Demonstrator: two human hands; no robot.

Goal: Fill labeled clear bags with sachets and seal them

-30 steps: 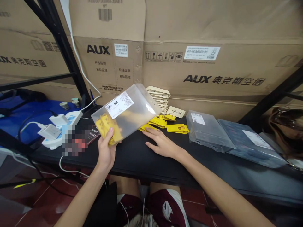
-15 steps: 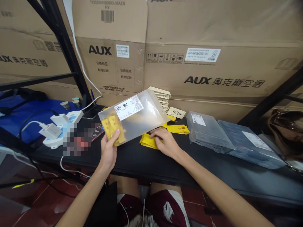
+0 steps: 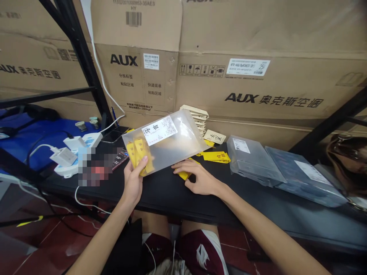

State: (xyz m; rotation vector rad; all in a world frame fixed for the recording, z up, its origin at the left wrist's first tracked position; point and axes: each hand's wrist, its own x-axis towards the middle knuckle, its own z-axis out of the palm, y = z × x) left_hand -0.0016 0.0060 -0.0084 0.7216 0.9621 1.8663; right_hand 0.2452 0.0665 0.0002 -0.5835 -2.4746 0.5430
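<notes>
My left hand (image 3: 134,177) is closed on the lower left corner of a frosted plastic bag (image 3: 183,139), thumb on top. A white label with large black characters is on the bag. Yellow sachets (image 3: 138,151) show through its left end, under my thumb. The bag is tilted above the black table. My right hand (image 3: 200,176) is on the table, its fingers and thumb curved around a small pile of yellow sachets (image 3: 185,175), which it partly covers. Another yellow sachet (image 3: 216,156) with dark characters lies just beyond.
Cream-coloured packets (image 3: 197,116) are stacked behind the bag, a loose cream packet (image 3: 214,136) beside them. Two filled plastic bags, one grey (image 3: 246,160) and one bluish (image 3: 301,175), lie right. A power strip (image 3: 67,164) and phone (image 3: 120,159) lie left. Cardboard (image 3: 258,38) stands behind.
My right hand has spread over the yellow sachets, its fingers reaching further left and covering more of them. The left hand still holds the bag in nearly the same place.
</notes>
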